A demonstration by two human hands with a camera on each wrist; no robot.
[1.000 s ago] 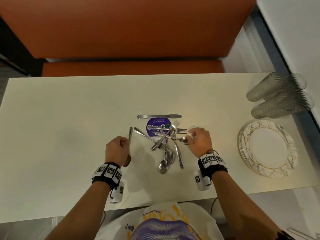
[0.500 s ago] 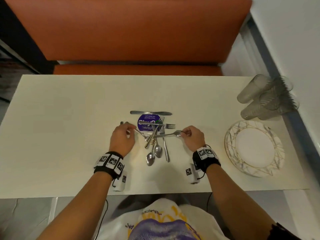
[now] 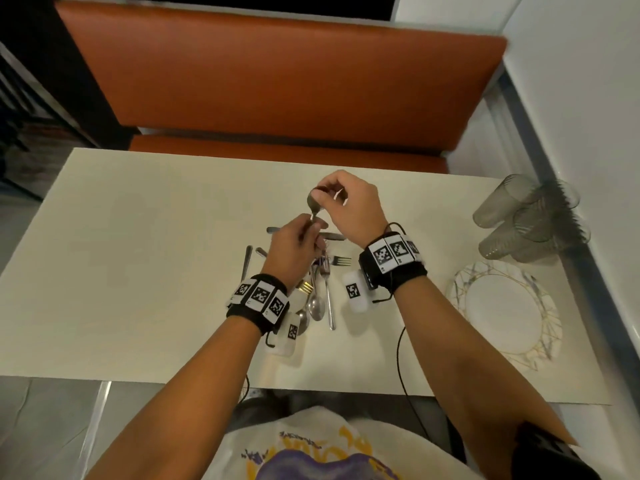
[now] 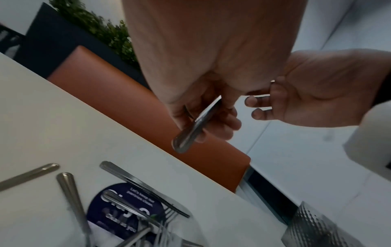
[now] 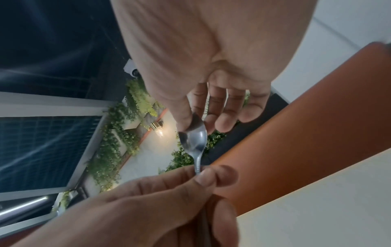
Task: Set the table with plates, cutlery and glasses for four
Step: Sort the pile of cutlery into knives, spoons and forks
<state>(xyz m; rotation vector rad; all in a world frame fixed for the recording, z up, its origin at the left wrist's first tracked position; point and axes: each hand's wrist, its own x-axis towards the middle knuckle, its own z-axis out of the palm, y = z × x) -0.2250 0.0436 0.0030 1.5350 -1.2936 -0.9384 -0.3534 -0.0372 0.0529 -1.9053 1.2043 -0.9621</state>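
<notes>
A steel spoon (image 3: 313,206) is held in the air between both hands, above the cutlery pile (image 3: 320,292) at the middle of the cream table (image 3: 138,254). My right hand (image 3: 323,197) pinches the spoon's bowl (image 5: 193,138) between thumb and forefinger. My left hand (image 3: 306,230) grips the handle (image 4: 196,125) lower down. The pile holds forks, spoons and a knife (image 3: 334,236) lying crosswise behind it. A stack of white, gold-lined plates (image 3: 505,310) sits at the right. Textured grey glasses (image 3: 533,216) lie on their sides at the far right.
An orange bench (image 3: 277,74) runs along the table's far edge, and a white wall borders the right side. A round purple sticker (image 4: 118,208) lies under the pile. Two loose handles (image 3: 246,261) rest left of the pile.
Both hands have risen from the pile, carrying one spoon up and towards the far side. The right hand held it by the bowl end; the left hand has now taken the handle.
</notes>
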